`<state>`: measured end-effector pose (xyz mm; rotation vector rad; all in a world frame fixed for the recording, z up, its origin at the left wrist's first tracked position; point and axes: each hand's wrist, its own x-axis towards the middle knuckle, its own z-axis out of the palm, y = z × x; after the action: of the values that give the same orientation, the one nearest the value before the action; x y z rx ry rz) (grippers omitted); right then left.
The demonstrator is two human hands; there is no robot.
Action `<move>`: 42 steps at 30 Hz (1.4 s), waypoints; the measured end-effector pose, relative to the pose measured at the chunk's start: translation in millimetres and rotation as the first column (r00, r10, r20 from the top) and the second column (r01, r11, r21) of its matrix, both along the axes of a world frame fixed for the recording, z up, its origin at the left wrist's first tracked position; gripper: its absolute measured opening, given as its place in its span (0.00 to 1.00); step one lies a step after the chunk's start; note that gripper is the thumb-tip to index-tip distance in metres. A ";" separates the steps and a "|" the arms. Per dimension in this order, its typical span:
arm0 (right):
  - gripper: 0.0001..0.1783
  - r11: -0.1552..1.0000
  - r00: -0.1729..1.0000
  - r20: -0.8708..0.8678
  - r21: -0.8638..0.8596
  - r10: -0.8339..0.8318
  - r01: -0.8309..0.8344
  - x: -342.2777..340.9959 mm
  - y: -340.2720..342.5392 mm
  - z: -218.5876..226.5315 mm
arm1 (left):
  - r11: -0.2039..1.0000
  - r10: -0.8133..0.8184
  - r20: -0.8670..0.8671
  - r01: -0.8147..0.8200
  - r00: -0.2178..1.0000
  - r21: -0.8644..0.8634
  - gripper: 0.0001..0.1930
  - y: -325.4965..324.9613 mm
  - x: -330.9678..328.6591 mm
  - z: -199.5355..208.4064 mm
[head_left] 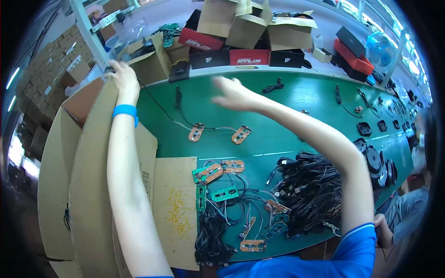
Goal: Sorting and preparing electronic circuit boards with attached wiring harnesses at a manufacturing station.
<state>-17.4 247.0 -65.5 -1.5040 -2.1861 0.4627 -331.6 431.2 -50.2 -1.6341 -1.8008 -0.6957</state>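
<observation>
My left hand (pixel 124 83), a blue band on its wrist, is at the far top edge of a tall cardboard box (pixel 88 153). Its fingers curl over a dark bundle, apparently black cable (pixel 153 98); this cable runs from beside the hand toward an orange-brown circuit board (pixel 196 132). My right hand (pixel 234 95) hovers over the green table, slightly blurred, fingers apart and nothing visible in them. Below it lies a second orange-brown board (pixel 241 135) with thin wires. Between the two hands, a short black cable (pixel 178 97) lies on the table.
Nearer me are green circuit boards (pixel 225 193) with wires and a big heap of black cables (pixel 310 192). A cardboard flap (pixel 175 208) bears yellow specks. Open cartons (pixel 289 32) line the back shelf. Black round parts (pixel 373 160) lie at right, where another person (pixel 408 213) sits.
</observation>
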 end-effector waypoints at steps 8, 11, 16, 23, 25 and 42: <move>0.30 0.993 0.982 0.184 -0.114 0.051 -0.031 100.6 -140.4 6.9 | 0.905 -0.110 -0.106 0.056 0.988 -0.422 0.25 -64.1 56.3 -76.3; 0.28 0.995 0.980 0.193 -0.103 0.036 -0.016 118.8 -167.8 14.1 | 0.704 -0.314 0.119 0.315 0.942 -0.637 0.24 -131.2 91.8 -79.4; 0.25 0.998 0.970 0.241 -0.069 0.021 -0.005 126.1 -188.7 18.9 | 0.603 -0.377 0.120 0.342 0.918 -0.721 0.22 -179.3 106.1 -107.5; 0.21 0.998 0.950 0.308 -0.016 -0.059 0.067 134.9 -214.3 28.7 | 0.743 -0.365 -0.257 0.114 0.895 -0.659 0.13 -157.6 68.9 -131.3; 0.21 0.997 0.941 0.330 0.007 -0.078 0.080 138.4 -220.4 30.9 | 0.770 -0.358 -0.328 0.077 0.874 -0.633 0.12 -148.2 59.1 -135.7; 0.16 0.987 0.927 0.337 0.058 -0.162 0.151 149.9 -245.0 31.1 | 0.654 -0.263 0.206 0.331 0.943 -0.680 0.17 -163.2 85.3 -123.3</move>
<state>132.5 2.0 -34.4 -1.8387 -2.2848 0.1186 -246.3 268.0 -173.5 -2.4870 -2.0234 -0.1781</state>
